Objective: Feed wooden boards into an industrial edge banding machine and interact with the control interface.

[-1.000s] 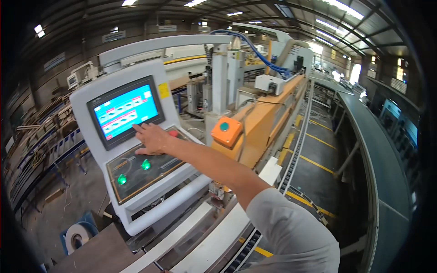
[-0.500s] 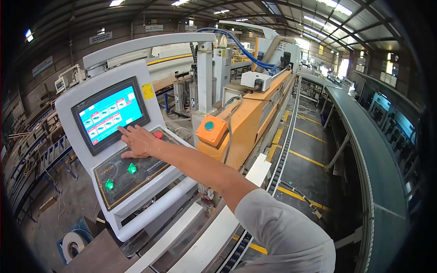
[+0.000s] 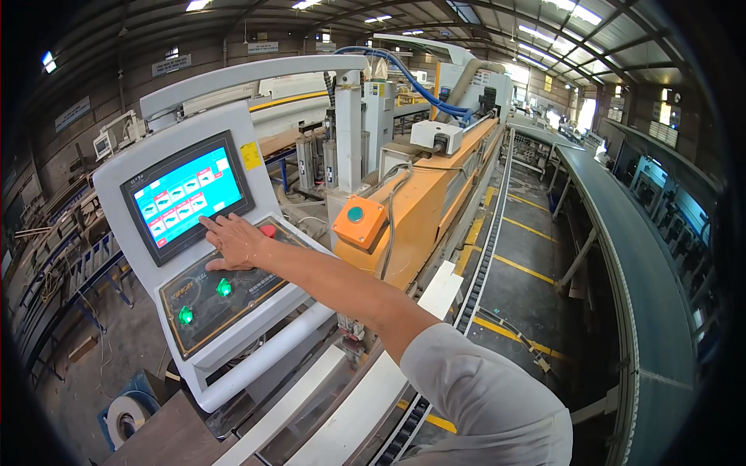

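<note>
My right hand point(image 3: 233, 241) reaches across from the lower right, palm down, with its fingers spread and nothing held. Its index fingertip meets the lower edge of the lit blue touchscreen point(image 3: 186, 193). The thumb is over the black control panel point(image 3: 194, 289) beneath the screen. Two green lit knobs, one nearer point(image 3: 186, 315) and one closer to the hand point(image 3: 224, 287), stand on that panel. Just beyond my fingers is a red button point(image 3: 268, 231), partly hidden by the hand. My left hand is out of view.
An orange machine point(image 3: 420, 225) with an orange button box point(image 3: 359, 220) stands right of the console. White boards point(image 3: 303, 400) lie below my arm. A green conveyor belt point(image 3: 622, 210) runs along the right. A tape roll point(image 3: 127, 418) sits at lower left.
The view has shifted very slightly. My right hand keeps its place at the screen's lower edge, and the screen looks the same.
</note>
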Available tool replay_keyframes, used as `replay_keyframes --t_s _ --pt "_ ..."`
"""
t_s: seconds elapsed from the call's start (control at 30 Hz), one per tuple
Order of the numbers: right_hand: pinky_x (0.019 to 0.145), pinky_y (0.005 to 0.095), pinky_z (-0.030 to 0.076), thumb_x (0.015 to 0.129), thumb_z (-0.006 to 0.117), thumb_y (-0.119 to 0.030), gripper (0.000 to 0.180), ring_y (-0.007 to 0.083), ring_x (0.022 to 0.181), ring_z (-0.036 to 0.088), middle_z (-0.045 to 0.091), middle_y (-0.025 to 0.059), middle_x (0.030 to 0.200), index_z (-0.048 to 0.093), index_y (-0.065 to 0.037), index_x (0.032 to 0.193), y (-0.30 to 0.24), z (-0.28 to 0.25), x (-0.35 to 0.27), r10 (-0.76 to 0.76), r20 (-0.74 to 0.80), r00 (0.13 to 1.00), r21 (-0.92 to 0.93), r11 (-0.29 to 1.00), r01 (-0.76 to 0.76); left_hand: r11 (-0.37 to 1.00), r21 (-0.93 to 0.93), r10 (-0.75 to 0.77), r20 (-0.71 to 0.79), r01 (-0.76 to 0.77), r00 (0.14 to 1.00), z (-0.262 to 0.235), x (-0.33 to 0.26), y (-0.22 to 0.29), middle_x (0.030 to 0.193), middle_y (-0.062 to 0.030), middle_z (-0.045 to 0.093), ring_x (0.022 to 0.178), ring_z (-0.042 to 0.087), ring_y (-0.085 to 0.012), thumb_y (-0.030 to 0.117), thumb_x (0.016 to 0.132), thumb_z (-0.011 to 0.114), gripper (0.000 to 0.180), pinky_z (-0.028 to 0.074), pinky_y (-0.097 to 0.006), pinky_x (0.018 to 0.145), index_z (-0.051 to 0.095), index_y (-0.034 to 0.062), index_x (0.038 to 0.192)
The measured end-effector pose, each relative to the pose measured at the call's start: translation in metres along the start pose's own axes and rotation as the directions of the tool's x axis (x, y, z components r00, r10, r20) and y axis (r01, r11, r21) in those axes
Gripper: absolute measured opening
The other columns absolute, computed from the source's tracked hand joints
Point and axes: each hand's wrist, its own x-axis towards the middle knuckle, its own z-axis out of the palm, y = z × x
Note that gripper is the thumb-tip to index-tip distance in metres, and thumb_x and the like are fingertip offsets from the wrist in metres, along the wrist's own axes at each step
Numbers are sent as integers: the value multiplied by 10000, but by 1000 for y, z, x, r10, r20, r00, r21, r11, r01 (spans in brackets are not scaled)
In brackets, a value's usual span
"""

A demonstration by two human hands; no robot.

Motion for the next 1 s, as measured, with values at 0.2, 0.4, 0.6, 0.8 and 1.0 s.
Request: replay_keyframes --t_s 0.2,0.4,0.6,0.8,1.0 --pt "978 410 416 898 541 -675 685 279 1203 521 401 189 1546 623 -12 1046 0 -2 -1 2 11 1000 18 1000 -3 997 71 0 10 -1 1000 -18 19 -3 1390 -286 530 1309 469 -495 383 878 662 689 321 -604 1136 507 -43 1397" --pt "967 411 419 896 539 -679 694 287 1200 523 403 187 1545 628 -8 1050 2 0 0 -11 -13 1000 16 1000 11 382 -321 -33 932 867 360 -70 94 -39 1377 -291 538 1302 476 -493 419 905 656 692 328 -605 1129 509 -53 1389" --pt "983 424 419 895 535 -684 714 291 1216 518 385 180 1560 629 -2 1084 -1 0 1 2 46 999 40 999 -4 998 -49 -40 10 41 999 -20 36 -18 1386 -284 537 1295 486 -491 427 906 664 680 335 -590 1132 529 -54 1367" --pt "1034 452 407 894 538 -684 724 304 1238 508 379 180 1562 632 3 1103 -2 0 3 -2 0 1000 40 999 2 384 -310 -68 930 870 361 -70 94 -40 1388 -264 547 1284 496 -495 437 898 675 695 345 -590 1126 531 -51 1371" --pt "1017 423 399 867 549 -707 747 271 1202 517 408 150 1547 633 -16 1138 2 1 2 19 32 999 28 999 -20 388 -320 -57 928 865 369 -69 97 -44 1380 -275 545 1281 501 -481 435 896 679 700 359 -591 1116 529 -56 1371"
